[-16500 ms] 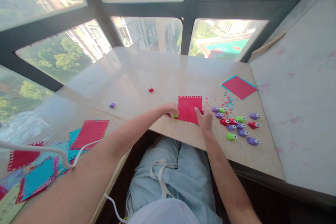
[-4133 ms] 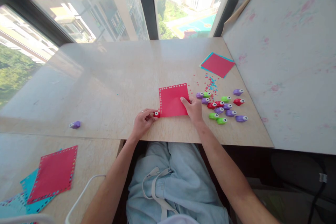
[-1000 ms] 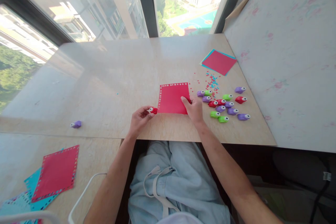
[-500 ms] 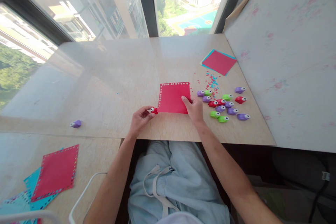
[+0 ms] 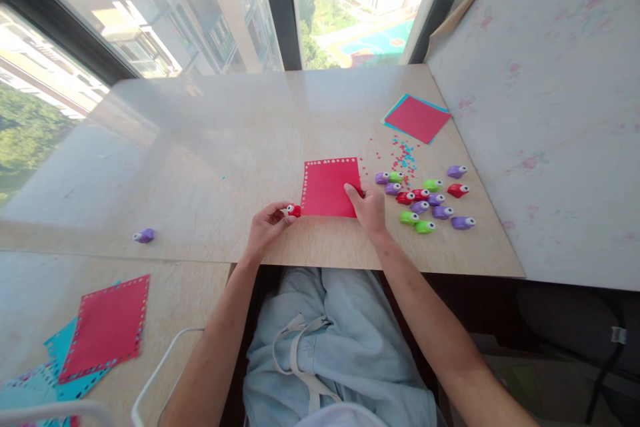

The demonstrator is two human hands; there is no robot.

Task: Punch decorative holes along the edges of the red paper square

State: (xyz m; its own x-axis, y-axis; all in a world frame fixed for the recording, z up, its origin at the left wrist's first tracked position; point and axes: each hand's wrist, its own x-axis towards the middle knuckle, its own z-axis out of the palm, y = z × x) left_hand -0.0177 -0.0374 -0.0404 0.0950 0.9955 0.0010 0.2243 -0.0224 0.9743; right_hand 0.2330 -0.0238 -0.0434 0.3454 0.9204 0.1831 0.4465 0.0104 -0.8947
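A red paper square [image 5: 327, 185] lies flat on the beige table [image 5: 240, 147], with a row of small punched holes along its far edge and down its left edge. My left hand [image 5: 266, 227] pinches a small red punch [image 5: 294, 211] against the sheet's near left corner. My right hand [image 5: 370, 205] presses on the sheet's right edge, fingers on the paper. Just right of that hand lies a cluster of several small purple, green and red punches [image 5: 429, 200].
Red and blue paper bits [image 5: 403, 157] are scattered beyond the cluster. A red sheet on a blue one [image 5: 417, 118] lies at the far right. A lone purple punch [image 5: 145, 235] sits at the left. Punched red and blue sheets [image 5: 100, 330] are stacked on the lower left surface.
Over the last second my hands and the red sheet have hardly moved. Earlier, my left hand held a green punch at the sheet's left edge; now it holds a red one.
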